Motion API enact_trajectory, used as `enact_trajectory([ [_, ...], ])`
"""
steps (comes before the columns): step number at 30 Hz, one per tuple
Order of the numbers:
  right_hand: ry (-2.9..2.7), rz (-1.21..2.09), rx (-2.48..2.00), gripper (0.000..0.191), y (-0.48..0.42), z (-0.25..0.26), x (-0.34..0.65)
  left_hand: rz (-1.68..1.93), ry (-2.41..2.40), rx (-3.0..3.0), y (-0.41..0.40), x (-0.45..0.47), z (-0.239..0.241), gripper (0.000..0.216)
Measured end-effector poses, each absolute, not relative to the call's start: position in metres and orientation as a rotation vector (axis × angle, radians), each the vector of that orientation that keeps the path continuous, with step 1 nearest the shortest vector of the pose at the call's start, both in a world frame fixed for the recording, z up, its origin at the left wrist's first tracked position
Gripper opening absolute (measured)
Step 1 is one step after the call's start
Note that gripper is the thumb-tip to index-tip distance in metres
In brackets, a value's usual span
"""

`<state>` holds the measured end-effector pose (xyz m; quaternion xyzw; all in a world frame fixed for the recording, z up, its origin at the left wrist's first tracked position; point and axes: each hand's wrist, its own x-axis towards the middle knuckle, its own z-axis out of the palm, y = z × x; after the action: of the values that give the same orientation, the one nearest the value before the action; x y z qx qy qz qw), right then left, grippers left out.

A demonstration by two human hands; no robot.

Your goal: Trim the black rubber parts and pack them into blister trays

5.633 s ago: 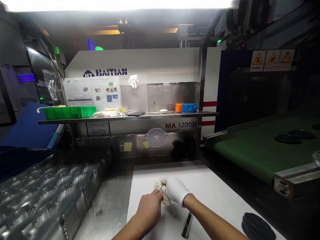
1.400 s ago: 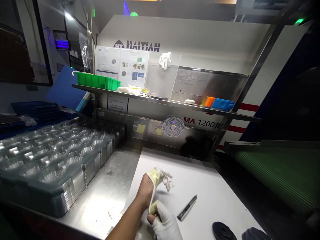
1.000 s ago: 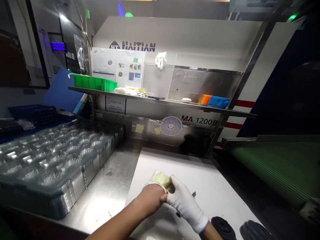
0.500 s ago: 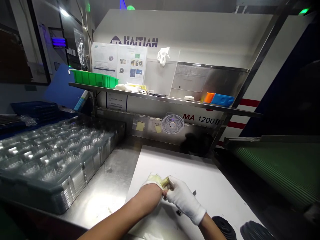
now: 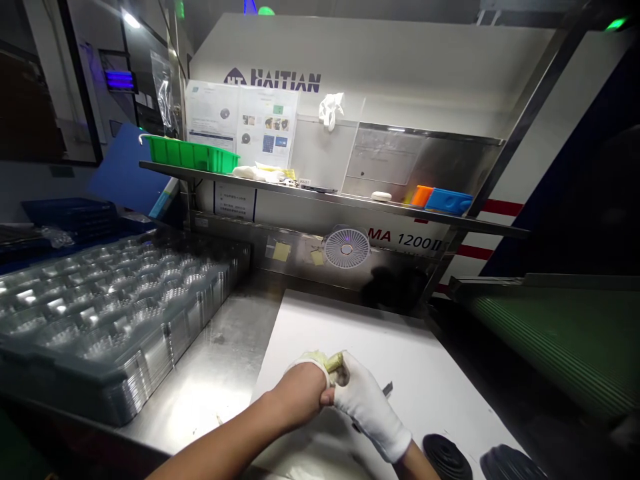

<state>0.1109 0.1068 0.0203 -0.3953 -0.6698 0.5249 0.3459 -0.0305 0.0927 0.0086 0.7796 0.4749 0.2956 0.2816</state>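
My left hand (image 5: 300, 393), bare at the forearm, sits over the white sheet (image 5: 400, 327) with a pale yellow glove (image 5: 320, 361) around its fingers. My right hand (image 5: 367, 413), in a white cotton glove, presses against it and pinches the yellow fabric. The left fingers are hidden by the fabric and the right hand. Just beyond the right hand, a black-and-steel utility knife (image 5: 387, 388) lies mostly hidden on the sheet. Black rubber rings (image 5: 445, 457) lie at the lower right.
Stacked clear plastic trays (image 5: 115, 300) fill the steel table (image 5: 215, 353) to the left. Above stands a steel shelf (image 5: 310, 193) holding a green crate (image 5: 193, 157) and a blue case (image 5: 447, 201). A small fan (image 5: 347, 248) hangs below it. A green conveyor belt (image 5: 550, 333) runs at the right.
My right hand has swung from below the left hand to its right, and the hands now press together on the yellow glove. Between the last frames they have barely moved.
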Motion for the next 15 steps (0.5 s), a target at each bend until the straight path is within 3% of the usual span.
enact_trajectory([
  [5, -1.819, 1.211, -1.019, 0.018, 0.109, 0.017, 0.11, 0.862, 1.302, 2.073, 0.091, -0.026, 0.008, 0.033],
  [8, -1.927, 0.824, -1.227, 0.012, 0.107, 0.014, 0.107, 1.055, 1.298, 1.906, 0.094, -0.02, 0.01, 0.029],
  [11, -1.99, 0.392, -1.377, 0.018, 0.104, 0.006, 0.104, 1.217, 1.273, 1.709, 0.102, -0.014, 0.01, 0.023],
  [15, -1.976, -0.04, -1.292, 0.013, 0.106, -0.008, 0.107, 1.352, 1.133, 1.593, 0.115, -0.009, 0.006, 0.014],
])
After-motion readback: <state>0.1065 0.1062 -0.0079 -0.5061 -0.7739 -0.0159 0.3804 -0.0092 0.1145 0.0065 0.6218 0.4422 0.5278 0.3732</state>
